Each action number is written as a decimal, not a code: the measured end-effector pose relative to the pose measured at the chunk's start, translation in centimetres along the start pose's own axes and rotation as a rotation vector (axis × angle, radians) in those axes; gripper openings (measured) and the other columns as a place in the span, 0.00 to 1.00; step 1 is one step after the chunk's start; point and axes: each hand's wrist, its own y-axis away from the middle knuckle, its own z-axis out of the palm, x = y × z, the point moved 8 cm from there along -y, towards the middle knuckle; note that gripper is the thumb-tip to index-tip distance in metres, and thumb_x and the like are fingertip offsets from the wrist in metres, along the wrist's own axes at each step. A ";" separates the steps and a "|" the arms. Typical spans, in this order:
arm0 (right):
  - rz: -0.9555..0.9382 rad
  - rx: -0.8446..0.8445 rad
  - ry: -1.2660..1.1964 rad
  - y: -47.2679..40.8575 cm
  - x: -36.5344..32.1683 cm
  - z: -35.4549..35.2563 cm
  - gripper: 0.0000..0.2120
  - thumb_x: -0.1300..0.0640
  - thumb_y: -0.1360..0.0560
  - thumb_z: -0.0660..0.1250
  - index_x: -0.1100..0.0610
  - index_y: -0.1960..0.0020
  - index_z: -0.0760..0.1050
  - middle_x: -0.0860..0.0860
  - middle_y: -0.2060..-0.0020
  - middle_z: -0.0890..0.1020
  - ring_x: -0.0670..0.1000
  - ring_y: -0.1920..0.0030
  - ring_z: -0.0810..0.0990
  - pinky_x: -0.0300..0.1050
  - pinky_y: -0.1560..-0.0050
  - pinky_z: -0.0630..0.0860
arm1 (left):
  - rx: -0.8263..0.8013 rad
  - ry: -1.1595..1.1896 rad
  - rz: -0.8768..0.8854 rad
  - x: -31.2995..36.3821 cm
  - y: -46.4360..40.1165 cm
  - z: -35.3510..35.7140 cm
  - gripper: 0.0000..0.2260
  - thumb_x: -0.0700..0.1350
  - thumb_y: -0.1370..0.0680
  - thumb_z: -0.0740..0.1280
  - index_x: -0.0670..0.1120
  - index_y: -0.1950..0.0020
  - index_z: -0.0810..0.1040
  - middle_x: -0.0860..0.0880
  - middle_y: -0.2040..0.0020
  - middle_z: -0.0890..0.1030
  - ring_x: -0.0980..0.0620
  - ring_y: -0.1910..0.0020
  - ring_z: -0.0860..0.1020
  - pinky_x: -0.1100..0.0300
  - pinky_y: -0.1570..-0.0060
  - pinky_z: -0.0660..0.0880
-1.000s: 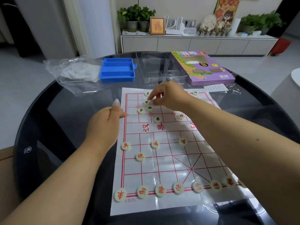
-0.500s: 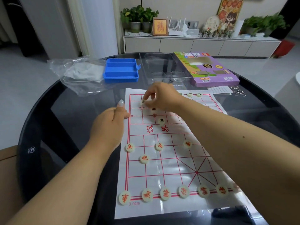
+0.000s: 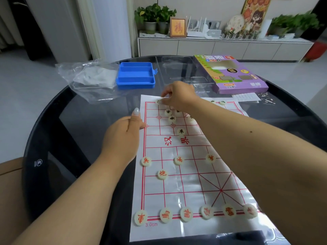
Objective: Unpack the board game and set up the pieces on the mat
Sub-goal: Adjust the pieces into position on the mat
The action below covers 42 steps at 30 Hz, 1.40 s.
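Two hands over mat (image 3: 185, 230): right hand (image 3: 178, 96) pinches black-marked piece (image 3: 158, 102) at far-left corner; left hand (image 3: 123, 137), fingers curled under, thumb extended, presses left edge.

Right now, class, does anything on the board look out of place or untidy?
Yes. Several black-marked pieces sit bunched together on the far left of the mat, some off the line crossings, unlike the red row spaced along the near edge. The right hand reaches over the far corner.
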 end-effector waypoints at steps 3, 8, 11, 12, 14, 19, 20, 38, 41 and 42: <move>0.000 0.002 -0.117 0.8 0.8 -1.5 0.11 0.49 0.27 0.70 0.51 0.47 0.81 0.46 0.55 0.80 0.48 0.54 0.76 0.49 0.45 0.75 | 0.000 0.007 0.003 0.0 0.0 0.0 0.26 0.61 0.20 0.47 0.48 0.51 0.81 0.59 0.60 0.80 0.64 0.64 0.78 0.71 0.68 0.67; -0.017 -0.084 -0.128 2.7 1.7 -2.2 0.11 0.51 0.28 0.71 0.53 0.48 0.82 0.48 0.53 0.81 0.49 0.54 0.78 0.45 0.50 0.79 | -0.019 0.015 0.008 0.1 0.0 0.1 0.27 0.61 0.21 0.48 0.46 0.51 0.81 0.58 0.62 0.80 0.71 0.67 0.77 0.77 0.75 0.69; 0.006 -0.135 -0.093 3.5 2.0 -1.3 0.12 0.47 0.29 0.72 0.52 0.49 0.83 0.48 0.51 0.83 0.50 0.53 0.80 0.49 0.47 0.78 | -0.011 -0.006 0.000 0.1 0.0 0.1 0.27 0.61 0.20 0.47 0.47 0.51 0.81 0.58 0.61 0.80 0.64 0.66 0.78 0.74 0.70 0.67; 0.015 -0.142 -0.065 3.6 2.0 -1.0 0.13 0.45 0.30 0.72 0.51 0.49 0.83 0.48 0.52 0.83 0.50 0.52 0.79 0.50 0.45 0.77 | -0.010 -0.013 -0.002 0.1 0.0 0.1 0.27 0.61 0.20 0.47 0.47 0.50 0.81 0.58 0.60 0.80 0.64 0.65 0.77 0.74 0.70 0.66; 0.033 -0.137 -0.006 3.6 1.7 -0.6 0.15 0.42 0.30 0.71 0.51 0.50 0.82 0.48 0.52 0.83 0.50 0.51 0.78 0.52 0.43 0.75 | -0.012 -0.028 -0.008 0.1 0.0 0.1 0.27 0.61 0.20 0.47 0.48 0.50 0.81 0.59 0.61 0.80 0.67 0.67 0.77 0.76 0.74 0.66; 0.019 -0.077 0.079 3.2 0.5 0.1 0.13 0.43 0.29 0.70 0.50 0.52 0.81 0.48 0.54 0.82 0.50 0.52 0.77 0.49 0.43 0.71 | -0.009 -0.036 -0.002 0.1 0.0 0.1 0.27 0.61 0.20 0.47 0.48 0.51 0.81 0.59 0.62 0.80 0.67 0.67 0.77 0.75 0.71 0.65; 0.015 -0.067 0.079 3.0 0.2 0.2 0.12 0.44 0.29 0.70 0.50 0.51 0.81 0.48 0.55 0.82 0.50 0.52 0.77 0.49 0.43 0.70 | -0.007 -0.037 -0.005 0.0 0.0 0.0 0.27 0.61 0.20 0.47 0.48 0.51 0.81 0.59 0.62 0.79 0.66 0.67 0.77 0.75 0.70 0.64; -0.055 0.068 0.036 -1.2 -3.8 1.8 0.09 0.46 0.27 0.68 0.49 0.50 0.81 0.47 0.52 0.82 0.50 0.49 0.76 0.48 0.39 0.64 | 0.011 -0.073 0.037 0.2 -0.2 0.0 0.26 0.59 0.19 0.47 0.47 0.52 0.82 0.57 0.61 0.78 0.63 0.62 0.76 0.69 0.65 0.66; -0.036 0.058 -0.012 -0.9 -3.0 -0.1 0.11 0.45 0.27 0.68 0.49 0.48 0.81 0.47 0.52 0.82 0.50 0.50 0.78 0.49 0.38 0.69 | -0.001 -0.056 0.023 0.0 -0.2 0.0 0.26 0.60 0.19 0.48 0.48 0.53 0.81 0.57 0.62 0.79 0.62 0.64 0.78 0.70 0.67 0.68; -0.017 0.057 -0.073 -0.6 -2.4 -1.0 0.11 0.46 0.27 0.69 0.51 0.49 0.81 0.47 0.53 0.83 0.50 0.52 0.80 0.50 0.40 0.72 | -0.009 -0.050 0.019 0.0 -0.2 0.0 0.26 0.60 0.20 0.48 0.48 0.53 0.81 0.56 0.62 0.80 0.62 0.65 0.78 0.70 0.67 0.69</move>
